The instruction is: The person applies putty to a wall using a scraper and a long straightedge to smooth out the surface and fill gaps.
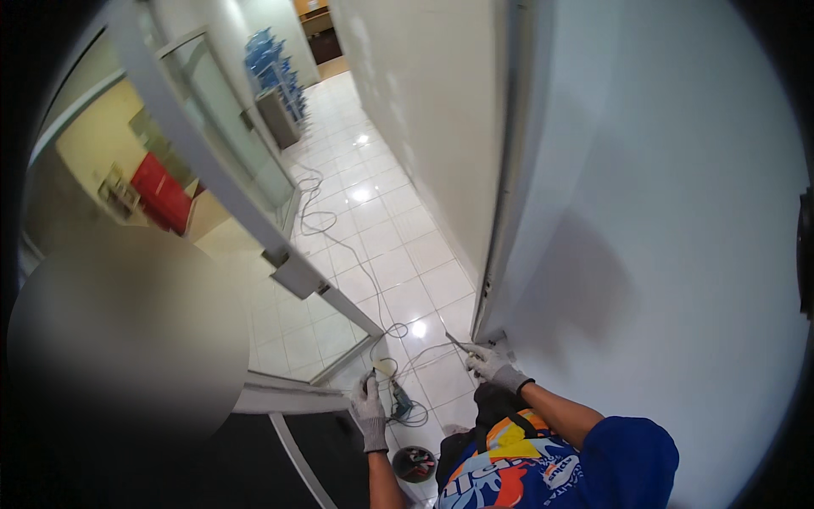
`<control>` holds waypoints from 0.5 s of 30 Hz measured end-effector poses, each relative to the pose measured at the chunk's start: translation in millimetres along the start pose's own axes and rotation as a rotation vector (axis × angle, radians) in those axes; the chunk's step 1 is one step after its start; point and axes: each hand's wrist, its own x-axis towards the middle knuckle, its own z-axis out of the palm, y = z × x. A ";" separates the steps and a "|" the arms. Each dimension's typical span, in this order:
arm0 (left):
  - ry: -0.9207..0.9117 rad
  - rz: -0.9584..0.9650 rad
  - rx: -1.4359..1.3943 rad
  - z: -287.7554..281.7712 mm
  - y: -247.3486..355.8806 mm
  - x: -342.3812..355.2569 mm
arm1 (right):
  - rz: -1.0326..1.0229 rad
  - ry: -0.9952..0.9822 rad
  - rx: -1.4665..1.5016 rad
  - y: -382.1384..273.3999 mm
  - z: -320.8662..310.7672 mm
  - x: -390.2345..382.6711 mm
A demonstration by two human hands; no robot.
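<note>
Right hand (492,365): gloved grip closed on thin tool (459,342) at wall base; could slip.
Left hand (370,413): grip unclear, near drill (401,407); cord (339,242) beside drill could snag.

Bright overhead light glares off the glossy floor tiles (373,229); a blurred grey patch fills the left, and edges bend and darken.

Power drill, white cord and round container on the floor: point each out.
power drill (402,409), head view, on its teal body.
white cord (360,265), head view, mid-run across tiles.
round container (415,464), head view, on its contents.
</note>
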 end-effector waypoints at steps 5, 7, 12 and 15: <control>-0.288 0.195 -0.115 86.5 86.1 33.9 | -0.218 0.285 0.007 -56.5 -56.8 -22.7; -0.357 0.236 -0.100 132.0 135.1 32.4 | -0.312 0.398 -0.027 -82.2 -82.5 -28.7; -0.484 0.420 -0.200 234.1 229.0 15.3 | -0.585 0.532 -0.085 -165.6 -151.5 -41.5; -0.466 0.698 -0.222 271.4 270.3 1.8 | -0.779 0.555 0.098 -195.0 -181.1 -28.8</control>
